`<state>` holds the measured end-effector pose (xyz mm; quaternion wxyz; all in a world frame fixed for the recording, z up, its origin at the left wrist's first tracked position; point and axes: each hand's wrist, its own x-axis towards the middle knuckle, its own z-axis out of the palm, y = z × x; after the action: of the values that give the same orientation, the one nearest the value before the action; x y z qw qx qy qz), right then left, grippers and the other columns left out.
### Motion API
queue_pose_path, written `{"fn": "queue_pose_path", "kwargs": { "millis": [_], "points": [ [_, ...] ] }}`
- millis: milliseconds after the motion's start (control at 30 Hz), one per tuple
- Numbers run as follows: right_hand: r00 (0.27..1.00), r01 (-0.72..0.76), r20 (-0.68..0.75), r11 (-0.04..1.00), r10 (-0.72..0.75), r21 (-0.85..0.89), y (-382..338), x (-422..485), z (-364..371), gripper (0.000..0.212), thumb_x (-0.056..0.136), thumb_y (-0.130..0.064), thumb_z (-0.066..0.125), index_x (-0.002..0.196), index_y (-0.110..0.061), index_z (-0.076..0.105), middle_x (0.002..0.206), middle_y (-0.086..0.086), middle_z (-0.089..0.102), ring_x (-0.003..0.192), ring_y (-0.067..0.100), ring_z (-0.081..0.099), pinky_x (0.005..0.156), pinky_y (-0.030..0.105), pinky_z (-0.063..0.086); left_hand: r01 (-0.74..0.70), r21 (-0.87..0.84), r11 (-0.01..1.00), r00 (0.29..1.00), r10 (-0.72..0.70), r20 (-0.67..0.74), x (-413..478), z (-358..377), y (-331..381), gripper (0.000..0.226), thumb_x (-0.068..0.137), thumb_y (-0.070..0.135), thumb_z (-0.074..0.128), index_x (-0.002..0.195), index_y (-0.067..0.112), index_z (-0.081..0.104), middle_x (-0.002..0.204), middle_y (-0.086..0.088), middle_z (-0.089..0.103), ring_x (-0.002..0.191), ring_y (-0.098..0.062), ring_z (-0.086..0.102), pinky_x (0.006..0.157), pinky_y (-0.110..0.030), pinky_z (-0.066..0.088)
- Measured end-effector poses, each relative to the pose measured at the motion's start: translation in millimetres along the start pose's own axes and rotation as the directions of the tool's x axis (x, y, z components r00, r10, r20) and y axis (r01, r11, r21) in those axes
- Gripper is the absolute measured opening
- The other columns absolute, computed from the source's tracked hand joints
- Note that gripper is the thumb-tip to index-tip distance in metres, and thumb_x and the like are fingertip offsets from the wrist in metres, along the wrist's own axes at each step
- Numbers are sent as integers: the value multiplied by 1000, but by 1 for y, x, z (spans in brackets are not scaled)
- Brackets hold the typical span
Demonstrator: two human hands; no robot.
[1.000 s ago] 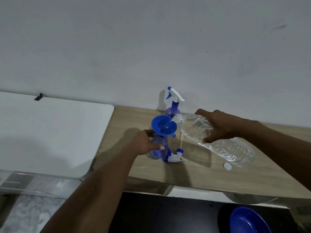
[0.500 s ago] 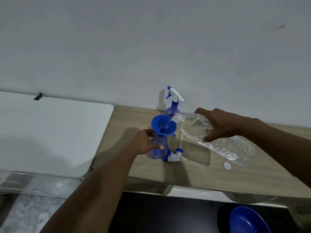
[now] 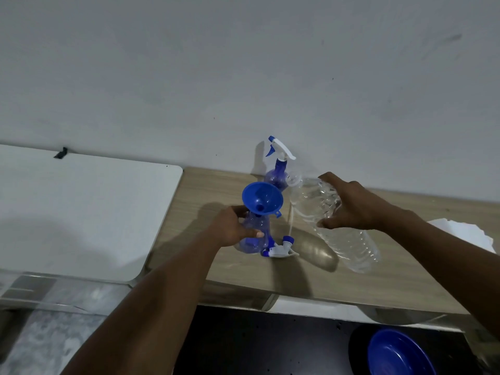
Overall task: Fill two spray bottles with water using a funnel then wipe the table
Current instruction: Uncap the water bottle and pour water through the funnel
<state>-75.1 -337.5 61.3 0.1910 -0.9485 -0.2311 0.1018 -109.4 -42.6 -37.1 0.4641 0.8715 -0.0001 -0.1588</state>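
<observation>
My left hand grips a clear blue spray bottle standing on the wooden table, with a blue funnel set in its neck. Its white and blue spray head lies on the table beside it. My right hand holds a large clear water bottle tilted, its mouth raised just right of the funnel. A second blue spray bottle with its trigger head on stands by the wall behind.
A white tabletop adjoins the wooden one on the left. White cloth or paper lies at the table's right edge. A blue bowl sits low at the bottom right, below the table's front edge.
The water bottle's mouth has lifted up and back to the right, off the funnel's rim. The small white cap on the table is now hidden behind the bottle.
</observation>
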Motion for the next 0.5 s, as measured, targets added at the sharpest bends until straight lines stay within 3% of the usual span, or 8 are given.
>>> {"fn": "queue_pose_path", "kwargs": {
  "millis": [100,200,333,433,500],
  "points": [
    [989,0,-146,992,19,128,6,-8,12,84,64,-37,92,129,-29,41,95,-5,71,81,15,70,72,34,57,-1,-33,999,1000,1,-4,1,2,0,51,72,27,88,115,23,63,106,11,67,95,-6,65,77,-20,46],
    [949,-7,-306,972,80,234,8,-14,22,81,65,-30,93,129,-25,44,103,-16,64,89,4,66,71,15,50,-11,-35,999,1000,12,10,0,3,3,51,70,28,90,112,28,61,100,17,64,87,4,60,71,-13,44],
    [863,-48,-454,932,220,359,15,-14,35,84,63,-32,94,130,-25,43,113,-9,64,97,13,66,80,28,55,-10,-35,999,1000,10,8,1,5,5,45,74,23,87,109,27,60,92,21,61,80,4,59,62,-8,40],
    [790,-74,-531,908,306,413,21,-14,47,84,63,-34,94,130,-25,42,114,-12,62,101,14,65,78,23,52,-12,-59,998,1000,12,2,3,7,4,35,80,11,81,109,17,62,89,14,62,78,-4,61,56,-2,42],
    [744,-89,-568,895,352,438,24,-14,55,85,63,-37,93,130,-26,42,117,-10,62,104,17,66,82,30,56,-11,-59,998,1000,11,-5,3,7,4,34,81,6,79,110,12,63,89,11,63,75,-3,61,56,-1,43]
  ]
}}
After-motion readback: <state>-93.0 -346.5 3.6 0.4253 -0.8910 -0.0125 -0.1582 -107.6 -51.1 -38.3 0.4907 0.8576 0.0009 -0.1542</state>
